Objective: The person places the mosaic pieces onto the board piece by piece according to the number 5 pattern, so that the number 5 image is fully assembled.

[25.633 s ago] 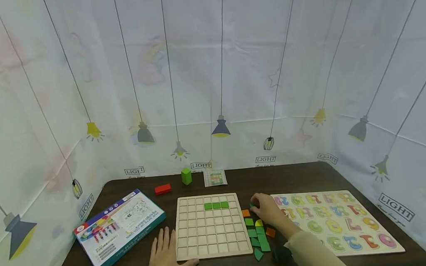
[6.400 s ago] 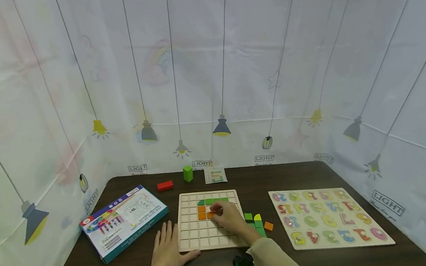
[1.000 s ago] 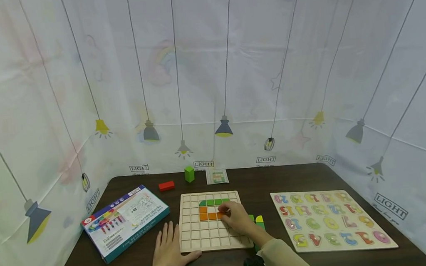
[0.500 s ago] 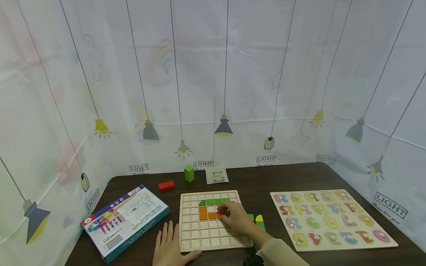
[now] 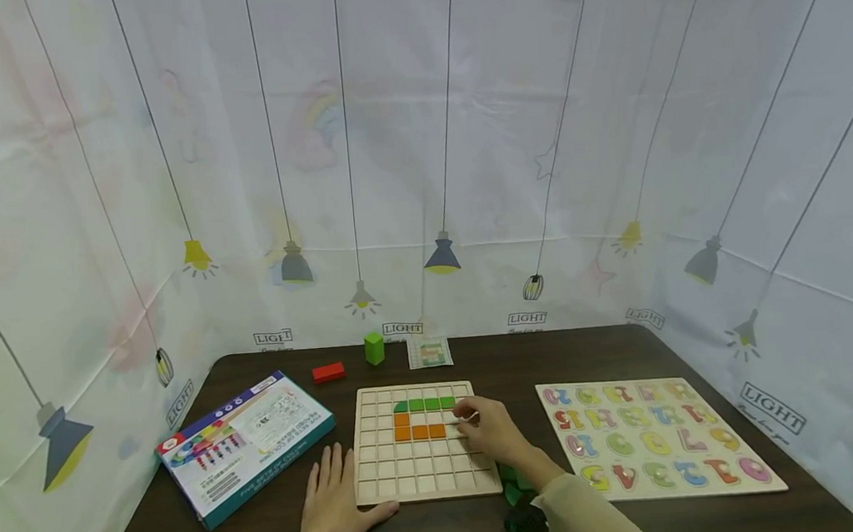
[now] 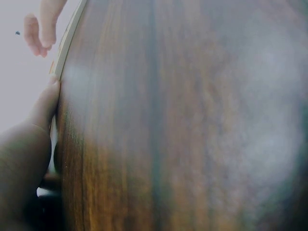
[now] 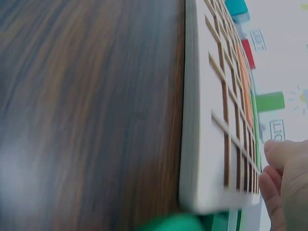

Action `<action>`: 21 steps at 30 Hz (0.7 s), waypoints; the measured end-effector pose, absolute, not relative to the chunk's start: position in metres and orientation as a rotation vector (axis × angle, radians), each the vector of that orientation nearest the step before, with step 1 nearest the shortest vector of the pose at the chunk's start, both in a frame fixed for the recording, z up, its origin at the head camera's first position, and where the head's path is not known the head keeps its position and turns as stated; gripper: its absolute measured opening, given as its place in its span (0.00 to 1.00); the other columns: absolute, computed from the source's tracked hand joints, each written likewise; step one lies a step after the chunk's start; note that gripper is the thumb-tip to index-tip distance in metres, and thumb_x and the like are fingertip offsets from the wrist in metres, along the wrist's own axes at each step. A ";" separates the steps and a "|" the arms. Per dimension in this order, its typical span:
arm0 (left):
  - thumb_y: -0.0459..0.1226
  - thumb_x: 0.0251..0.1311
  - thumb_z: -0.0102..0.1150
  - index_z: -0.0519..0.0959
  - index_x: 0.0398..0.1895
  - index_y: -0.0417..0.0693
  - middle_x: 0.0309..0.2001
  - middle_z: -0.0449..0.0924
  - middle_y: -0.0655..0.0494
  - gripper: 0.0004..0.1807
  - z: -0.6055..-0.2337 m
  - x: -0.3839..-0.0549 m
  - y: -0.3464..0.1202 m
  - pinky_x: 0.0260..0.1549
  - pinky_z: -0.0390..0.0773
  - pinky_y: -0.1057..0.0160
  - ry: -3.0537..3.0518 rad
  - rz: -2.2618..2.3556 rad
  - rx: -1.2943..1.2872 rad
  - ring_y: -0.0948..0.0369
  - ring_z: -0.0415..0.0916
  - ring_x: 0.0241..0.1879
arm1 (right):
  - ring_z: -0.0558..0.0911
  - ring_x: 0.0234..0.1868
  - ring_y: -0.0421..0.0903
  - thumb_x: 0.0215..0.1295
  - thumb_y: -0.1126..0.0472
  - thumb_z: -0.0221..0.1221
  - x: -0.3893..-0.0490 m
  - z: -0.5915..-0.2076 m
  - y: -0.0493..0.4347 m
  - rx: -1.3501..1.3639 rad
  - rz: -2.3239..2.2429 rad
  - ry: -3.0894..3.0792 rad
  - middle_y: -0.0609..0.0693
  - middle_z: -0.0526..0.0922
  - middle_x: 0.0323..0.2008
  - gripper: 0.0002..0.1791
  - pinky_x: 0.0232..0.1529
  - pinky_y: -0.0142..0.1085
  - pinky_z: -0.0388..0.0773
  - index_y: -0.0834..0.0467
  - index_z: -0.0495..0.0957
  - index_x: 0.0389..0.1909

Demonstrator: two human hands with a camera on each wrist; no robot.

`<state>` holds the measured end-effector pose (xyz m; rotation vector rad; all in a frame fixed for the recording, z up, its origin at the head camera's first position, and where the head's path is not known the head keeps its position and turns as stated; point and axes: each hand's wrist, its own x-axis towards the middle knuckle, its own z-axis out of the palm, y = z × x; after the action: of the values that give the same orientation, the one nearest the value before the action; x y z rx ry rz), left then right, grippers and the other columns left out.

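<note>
My left hand (image 5: pixel 332 499) lies flat with spread fingers on the table left of the wooden grid board (image 5: pixel 428 475), its thumb against the board's edge. Over the board's right side hovers my right hand (image 5: pixel 494 432), thumb and fingers loosely bent; in the right wrist view no tile shows between them. A row of green square tiles (image 5: pixel 428 404) sits in the grid, with a rounded green tile (image 5: pixel 401 407) at its left end. Below, several orange tiles (image 5: pixel 420 433) form an L shape. Loose green tiles (image 5: pixel 513 485) lie right of the board, partly hidden by my right arm.
A picture box (image 5: pixel 249 447) lies at the left. Behind the board are a red block (image 5: pixel 328 372), an upright green block (image 5: pixel 375 349) and a small pattern card (image 5: pixel 430 352). A puzzle board with letter and number shapes (image 5: pixel 658 440) lies at the right. Printed curtains surround the table.
Over the earlier frames, the rounded green tile and the orange tiles came onto the grid. In the last half second my right hand let go of the rightmost orange tile and moved right.
</note>
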<state>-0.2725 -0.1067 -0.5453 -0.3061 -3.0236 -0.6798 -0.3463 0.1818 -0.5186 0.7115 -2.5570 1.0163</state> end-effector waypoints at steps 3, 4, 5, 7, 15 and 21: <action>0.78 0.39 0.47 0.53 0.71 0.35 0.72 0.44 0.35 0.67 -0.546 -0.273 -0.106 0.66 0.37 0.42 -3.019 -0.677 -0.302 0.41 0.36 0.71 | 0.80 0.35 0.43 0.59 0.70 0.63 -0.343 -0.518 0.194 0.677 0.993 -2.564 0.53 0.81 0.36 0.09 0.34 0.34 0.79 0.63 0.79 0.41; 0.78 0.40 0.48 0.54 0.71 0.35 0.72 0.44 0.35 0.67 -0.547 -0.273 -0.106 0.66 0.38 0.42 -3.013 -0.679 -0.304 0.41 0.37 0.71 | 0.80 0.34 0.42 0.58 0.70 0.63 -0.342 -0.518 0.199 0.660 0.980 -2.566 0.52 0.82 0.36 0.09 0.34 0.33 0.79 0.62 0.79 0.41; 0.78 0.40 0.48 0.54 0.71 0.35 0.72 0.44 0.35 0.66 -0.547 -0.273 -0.106 0.66 0.38 0.42 -3.008 -0.681 -0.304 0.41 0.37 0.71 | 0.79 0.33 0.42 0.58 0.70 0.63 -0.341 -0.519 0.203 0.648 0.968 -2.566 0.52 0.82 0.35 0.09 0.33 0.34 0.79 0.62 0.79 0.40; 0.77 0.40 0.49 0.54 0.71 0.35 0.71 0.45 0.34 0.66 -0.547 -0.272 -0.107 0.66 0.38 0.42 -3.002 -0.680 -0.304 0.41 0.38 0.71 | 0.79 0.33 0.42 0.57 0.71 0.64 -0.339 -0.520 0.212 0.633 0.970 -2.560 0.52 0.82 0.34 0.09 0.33 0.36 0.79 0.62 0.80 0.39; 0.77 0.40 0.49 0.54 0.71 0.34 0.72 0.45 0.34 0.66 -0.547 -0.271 -0.106 0.66 0.38 0.42 -2.997 -0.686 -0.305 0.41 0.37 0.71 | 0.80 0.35 0.42 0.53 0.72 0.66 -0.335 -0.526 0.244 0.518 0.923 -2.566 0.45 0.82 0.34 0.11 0.38 0.38 0.78 0.56 0.81 0.35; 0.77 0.40 0.50 0.54 0.71 0.35 0.72 0.44 0.34 0.66 -0.548 -0.274 -0.107 0.66 0.37 0.42 -2.993 -0.700 -0.306 0.41 0.37 0.71 | 0.80 0.36 0.43 0.54 0.71 0.66 -0.331 -0.527 0.259 0.498 0.906 -2.593 0.45 0.82 0.34 0.10 0.38 0.41 0.78 0.56 0.81 0.35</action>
<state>-0.2744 -0.1068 -0.5482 -0.3056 -2.9934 -0.6998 -0.3309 0.2589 -0.5269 0.4979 -2.5926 0.9059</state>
